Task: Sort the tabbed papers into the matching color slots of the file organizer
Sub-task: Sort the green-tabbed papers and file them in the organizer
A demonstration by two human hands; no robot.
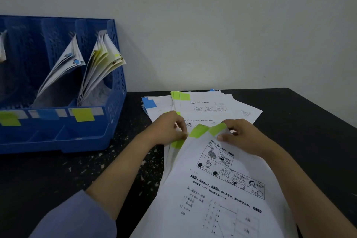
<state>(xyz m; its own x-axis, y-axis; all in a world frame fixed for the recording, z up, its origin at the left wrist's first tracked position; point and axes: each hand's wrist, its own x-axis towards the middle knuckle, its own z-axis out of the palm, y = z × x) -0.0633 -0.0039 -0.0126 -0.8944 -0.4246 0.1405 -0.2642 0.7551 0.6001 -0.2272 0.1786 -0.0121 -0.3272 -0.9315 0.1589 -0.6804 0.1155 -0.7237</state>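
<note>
A blue file organizer (116, 102) stands at the left on the dark table, its slots marked with green, blue and yellow labels (83, 115). Two slots hold leaning papers: blue-tabbed (65, 65) and yellow-tabbed (102, 63). A loose spread of tabbed papers (216, 106) lies at the table's middle. In front of it, both hands hold a bunch of green-tabbed sheets (216, 185). My left hand (168, 128) pinches the top left edge by the green tabs. My right hand (243, 137) grips the top right corner, thumb on the front sheet.
The wall rises straight behind the table. The table's right edge runs diagonally at the far right. A shallow front tray on the organizer (58, 137) faces me. White specks dot the dark tabletop (87, 170) between the organizer and my left arm.
</note>
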